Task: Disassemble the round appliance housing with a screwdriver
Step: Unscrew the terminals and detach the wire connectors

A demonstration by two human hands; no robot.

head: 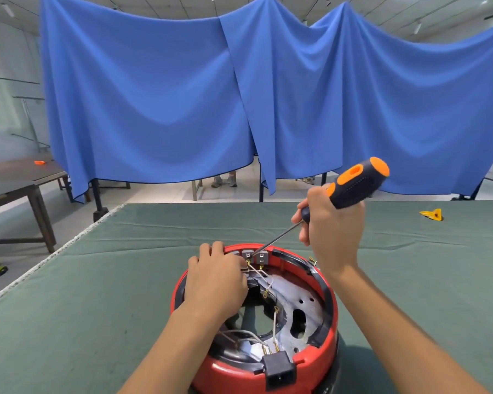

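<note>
The red round appliance housing (254, 331) sits open side up on the green-covered tabletop (97, 280), at the lower centre of the frame. Inside it show a perforated metal plate (302, 305), loose white wires (268, 282) with brass terminals and, at the near rim, a black power socket (279, 368).

The left hand (215, 277) rests on the far left rim, fingers curled over the edge next to a row of grey terminal clips (254, 255); whether they pinch a wire cannot be told. The right hand (333, 231), right of centre, grips the black-and-orange screwdriver (353, 183) with its fingers wrapped round the handle. The shaft slants down and left, and the tip meets the terminal clips at the far rim.

Recommended technique for this step:
- Seat the tip fully before turning
- Keep the shaft in line with the screw; the present slant risks slipping
- Press the housing down with the left hand to stop it rotating
- Keep the wires away from the tip

At the right edge of the tabletop lies a small yellow object (432, 214)
</note>
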